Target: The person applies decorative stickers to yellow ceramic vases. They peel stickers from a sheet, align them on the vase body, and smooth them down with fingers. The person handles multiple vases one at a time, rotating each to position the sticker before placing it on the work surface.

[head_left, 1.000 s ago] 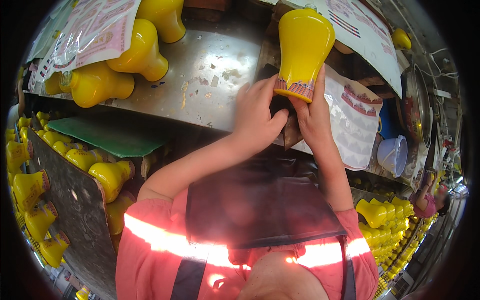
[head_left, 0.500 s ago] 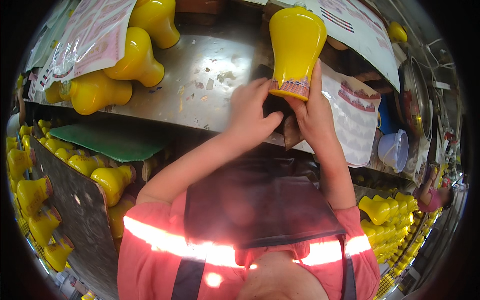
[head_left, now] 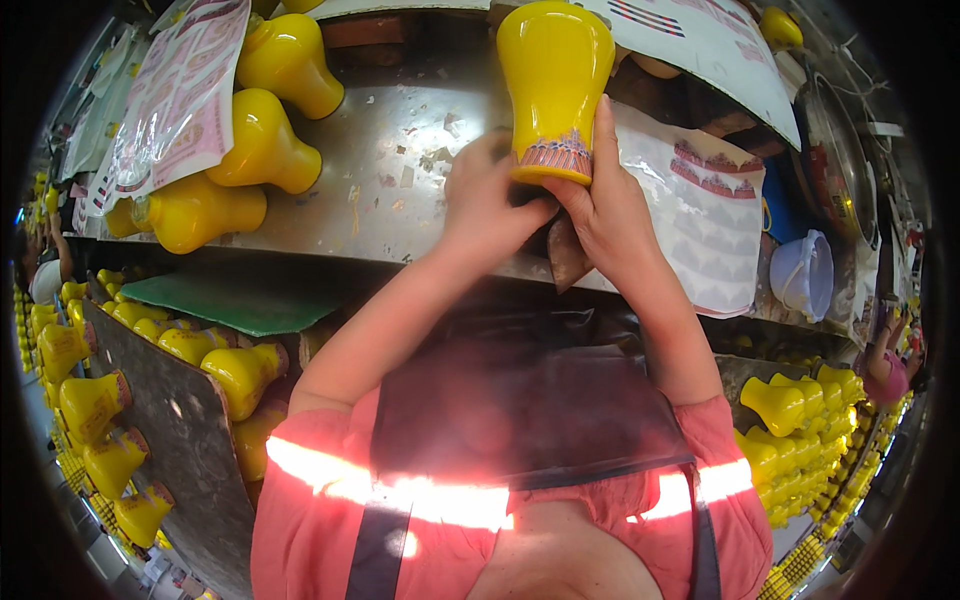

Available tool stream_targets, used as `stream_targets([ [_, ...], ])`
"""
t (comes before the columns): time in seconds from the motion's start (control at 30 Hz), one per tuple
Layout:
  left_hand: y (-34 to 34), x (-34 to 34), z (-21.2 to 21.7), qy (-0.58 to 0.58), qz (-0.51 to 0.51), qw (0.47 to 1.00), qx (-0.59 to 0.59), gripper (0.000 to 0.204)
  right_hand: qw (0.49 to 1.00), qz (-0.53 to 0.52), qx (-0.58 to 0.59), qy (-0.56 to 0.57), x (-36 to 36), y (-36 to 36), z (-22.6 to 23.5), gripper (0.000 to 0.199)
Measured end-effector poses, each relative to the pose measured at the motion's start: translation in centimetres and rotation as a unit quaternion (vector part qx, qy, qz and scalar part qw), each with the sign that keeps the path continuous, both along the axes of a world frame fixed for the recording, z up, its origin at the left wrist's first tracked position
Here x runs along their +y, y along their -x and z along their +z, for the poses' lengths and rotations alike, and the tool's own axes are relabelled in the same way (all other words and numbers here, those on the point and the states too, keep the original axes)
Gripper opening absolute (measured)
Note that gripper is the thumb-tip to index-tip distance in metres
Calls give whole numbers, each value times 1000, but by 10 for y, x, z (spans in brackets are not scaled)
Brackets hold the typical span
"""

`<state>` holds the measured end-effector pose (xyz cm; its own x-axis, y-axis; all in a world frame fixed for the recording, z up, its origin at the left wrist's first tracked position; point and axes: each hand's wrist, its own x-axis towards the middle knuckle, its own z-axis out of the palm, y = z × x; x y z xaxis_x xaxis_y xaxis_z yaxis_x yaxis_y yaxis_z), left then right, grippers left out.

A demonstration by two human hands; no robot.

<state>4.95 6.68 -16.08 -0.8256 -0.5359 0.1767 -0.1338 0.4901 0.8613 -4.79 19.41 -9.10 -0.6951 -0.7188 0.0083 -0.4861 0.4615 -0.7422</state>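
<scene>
A glossy yellow vase (head_left: 556, 75) is at the top centre, its patterned band and base turned toward me. My right hand (head_left: 608, 205) is closed on its base end, thumb under the rim and fingers along the right side. My left hand (head_left: 490, 195) is just left of the base, slightly smeared by motion. Its fingers look bent and its thumb points toward the base; whether it holds anything is hidden. Right of my right hand lies a decal sheet (head_left: 700, 235) with reddish patterned strips. A brown wedge-shaped piece (head_left: 568, 255) shows below the hands.
The metal worktop (head_left: 400, 130) carries several yellow vases (head_left: 255, 140) on the left, partly under a printed sheet (head_left: 175, 100). A pale bucket (head_left: 802, 275) stands at right. Yellow vases (head_left: 795, 405) crowd lower racks; a green board (head_left: 240, 290) lies at left. Another person (head_left: 885, 365) is far right.
The vase and my right hand have shifted a little up and left in view. My left hand has drawn slightly away from the vase's base. The whole view has shifted somewhat too.
</scene>
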Motion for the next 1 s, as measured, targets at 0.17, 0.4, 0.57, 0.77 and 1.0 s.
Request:
stream_targets([
  [0.17,3,-6,7,15,-5,999,-36,73,993,25,-53,104,3,1,-11,86],
  [0.4,-19,-3,22,183,52,979,69,85,966,51,-146,207,8,15,-27,79],
  [0.57,-6,-5,32,233,14,960,156,76,996,30,22,81,8,11,-8,82],
  [0.77,13,-25,24,257,-28,959,120,70,989,80,118,-32,14,18,20,73],
  [1.0,5,-18,9,210,-4,972,100,86,994,-54,-13,-96,14,16,10,85],
])
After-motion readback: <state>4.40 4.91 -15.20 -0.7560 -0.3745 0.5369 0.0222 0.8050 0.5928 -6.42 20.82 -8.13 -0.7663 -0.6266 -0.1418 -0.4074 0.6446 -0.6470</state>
